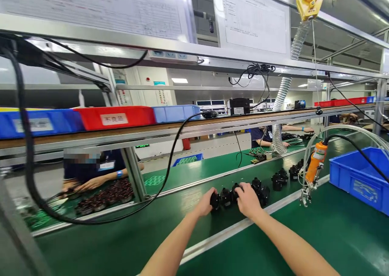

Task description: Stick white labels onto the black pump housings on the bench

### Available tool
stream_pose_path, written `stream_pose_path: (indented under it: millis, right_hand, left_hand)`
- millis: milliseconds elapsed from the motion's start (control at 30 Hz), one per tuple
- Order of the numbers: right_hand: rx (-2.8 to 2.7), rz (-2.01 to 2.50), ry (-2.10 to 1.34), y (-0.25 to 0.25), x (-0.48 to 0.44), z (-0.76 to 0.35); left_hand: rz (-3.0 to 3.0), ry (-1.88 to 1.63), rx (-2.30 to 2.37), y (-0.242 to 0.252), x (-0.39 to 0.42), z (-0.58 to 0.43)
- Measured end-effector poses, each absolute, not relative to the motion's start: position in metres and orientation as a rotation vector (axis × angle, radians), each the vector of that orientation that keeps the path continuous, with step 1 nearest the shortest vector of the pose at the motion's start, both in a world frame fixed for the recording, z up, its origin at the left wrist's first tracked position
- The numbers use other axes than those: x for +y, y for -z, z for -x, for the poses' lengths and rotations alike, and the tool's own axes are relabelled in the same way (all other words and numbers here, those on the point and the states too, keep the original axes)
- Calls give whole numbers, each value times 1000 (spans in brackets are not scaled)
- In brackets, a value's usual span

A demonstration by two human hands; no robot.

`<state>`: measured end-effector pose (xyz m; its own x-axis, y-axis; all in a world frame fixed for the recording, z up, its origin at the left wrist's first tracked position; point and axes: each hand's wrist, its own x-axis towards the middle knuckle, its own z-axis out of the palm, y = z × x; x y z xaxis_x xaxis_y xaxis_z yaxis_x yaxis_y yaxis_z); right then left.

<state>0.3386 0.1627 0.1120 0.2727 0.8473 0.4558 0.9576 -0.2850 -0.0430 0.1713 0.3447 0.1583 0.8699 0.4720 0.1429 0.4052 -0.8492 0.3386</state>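
Note:
Several black, roughly cylindrical plastic parts stand on the green belt in front of me. My left hand curls its fingers round the leftmost black part, gripping it from the left. Another black part stands between my hands. My right hand has its fingers bent over a black part, which it partly hides. Just right of that hand, more black parts stand close together. Further along the belt is another small group of black parts.
An orange power tool hangs at right near a blue bin. A black cable loops across the left. Red and blue bins line the shelf. Co-workers sit across the line, one by a pile of dark coils.

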Motion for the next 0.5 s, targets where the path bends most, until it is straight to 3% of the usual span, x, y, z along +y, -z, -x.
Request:
stream_pose_path:
  millis: [267, 500]
  right_hand:
    - [-1207, 2666, 285, -68, 93, -408]
    - [-1098, 2735, 268, -95, 100, -438]
  left_hand:
    - [-2794, -219, 828, -186, 331, -137]
    - [-2829, 34, 1011, -190, 280, -3]
